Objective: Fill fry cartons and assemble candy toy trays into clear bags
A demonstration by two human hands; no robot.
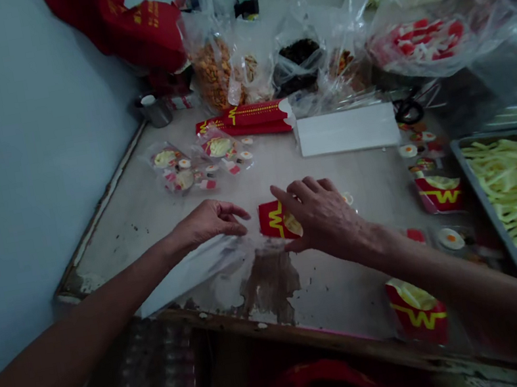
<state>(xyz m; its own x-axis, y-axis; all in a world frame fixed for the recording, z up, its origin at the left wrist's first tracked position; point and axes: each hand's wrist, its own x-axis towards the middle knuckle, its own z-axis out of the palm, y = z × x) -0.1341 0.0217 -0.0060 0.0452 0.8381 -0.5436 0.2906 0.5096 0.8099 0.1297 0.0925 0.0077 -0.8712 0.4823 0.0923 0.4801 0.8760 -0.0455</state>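
Note:
My left hand [216, 219] hovers above the near left part of the table, its thumb and forefinger a little apart with nothing seen between them. Below it lies a white sheet [187, 273] with a clear film-like edge. Just to the right is a small red french fries carton [270, 219] with a yellow zigzag mark, lying flat. My right hand [325, 215] arches over the carton's right part, fingers spread, and hides much of it; whether it presses on the carton I cannot tell. Small egg-like pieces [348, 198] peek out beyond the right hand.
At right is a metal tray [487, 200] of pale fry-shaped strips. Similar cartons [420, 315] lie beside it. Clear packets [178, 167] lie at left, behind them stacked red cartons [246, 121] and a white block [347, 130]. Bags of small pieces [214, 71] line the back.

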